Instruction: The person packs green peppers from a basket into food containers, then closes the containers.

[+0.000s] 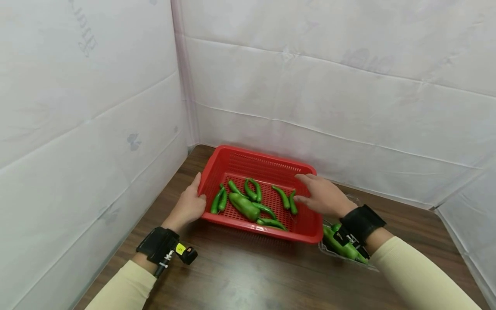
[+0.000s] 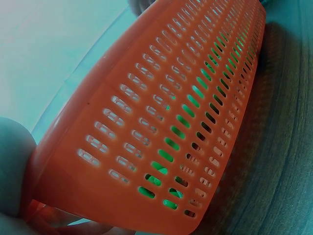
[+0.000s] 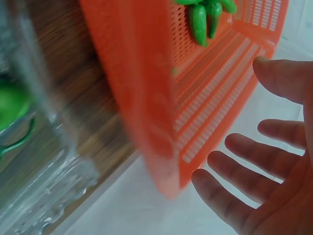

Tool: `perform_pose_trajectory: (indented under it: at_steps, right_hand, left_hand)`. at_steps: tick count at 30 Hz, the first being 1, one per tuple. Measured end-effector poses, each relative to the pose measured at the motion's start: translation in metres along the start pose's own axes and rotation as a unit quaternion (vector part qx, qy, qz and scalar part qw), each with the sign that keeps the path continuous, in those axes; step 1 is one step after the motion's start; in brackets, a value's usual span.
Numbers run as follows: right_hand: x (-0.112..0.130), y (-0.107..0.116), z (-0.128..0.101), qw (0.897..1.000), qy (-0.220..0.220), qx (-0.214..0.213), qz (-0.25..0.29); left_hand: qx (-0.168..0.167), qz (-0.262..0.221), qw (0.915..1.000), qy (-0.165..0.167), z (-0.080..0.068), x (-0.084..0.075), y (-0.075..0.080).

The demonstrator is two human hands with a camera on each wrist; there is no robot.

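A dark wooden bench (image 1: 240, 275) carries a red slotted plastic basket (image 1: 232, 161), near its back left corner. It looks light and slightly flexible, best gripped by both end rims. The left hand (image 1: 190, 204) holds the left rim. The right hand (image 1: 321, 196), fingers spread and relaxed, hovers over the right rim, gripping nothing. Inside lie loose, smooth green chilli peppers (image 1: 244, 206).

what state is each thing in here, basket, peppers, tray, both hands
red basket: upright on the table, holding peppers
green peppers: lying loose on the basket floor
clear tray: beside the basket, more peppers in it
left hand: resting against the basket's left wall
right hand: open, fingers spread over the basket's right side
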State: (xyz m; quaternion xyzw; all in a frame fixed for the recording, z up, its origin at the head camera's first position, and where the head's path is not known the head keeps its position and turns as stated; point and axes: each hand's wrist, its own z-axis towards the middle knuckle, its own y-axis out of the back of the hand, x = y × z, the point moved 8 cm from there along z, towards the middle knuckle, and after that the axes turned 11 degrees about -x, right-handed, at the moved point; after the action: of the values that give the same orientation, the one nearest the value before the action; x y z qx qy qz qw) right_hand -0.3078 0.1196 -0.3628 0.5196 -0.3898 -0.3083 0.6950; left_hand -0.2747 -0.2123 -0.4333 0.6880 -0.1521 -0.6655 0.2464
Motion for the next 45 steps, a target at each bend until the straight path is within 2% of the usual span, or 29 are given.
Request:
perform_pose_trajectory:
  at_steps: [8, 18, 27, 39, 45]
  right_hand:
    - [0.027, -0.019, 0.027, 0.998, 0.033, 0.050, -0.019]
    - [0.062, -0.044, 0.051, 0.992, 0.073, 0.100, -0.017]
    - [0.092, -0.073, 0.062, 0.982, 0.113, 0.149, -0.003]
    - [0.099, -0.107, 0.066, 0.969, 0.133, 0.205, -0.039]
    - [0.096, -0.111, 0.067, 0.971, 0.125, 0.202, -0.033]
  left_hand:
    - [-0.001, -0.011, 0.9999, 0.005, 0.000, -0.001, -0.001]
    - [0.000, -0.008, 0.9999, 0.015, 0.001, 0.002, -0.003]
    - [-0.002, -0.002, 0.9997, 0.023, 0.001, 0.002, -0.009]
    - [-0.006, -0.016, 0.9997, 0.016, -0.002, -0.005, -0.017]
    - [-0.004, -0.019, 0.9996, 0.019, -0.003, -0.006, -0.019]
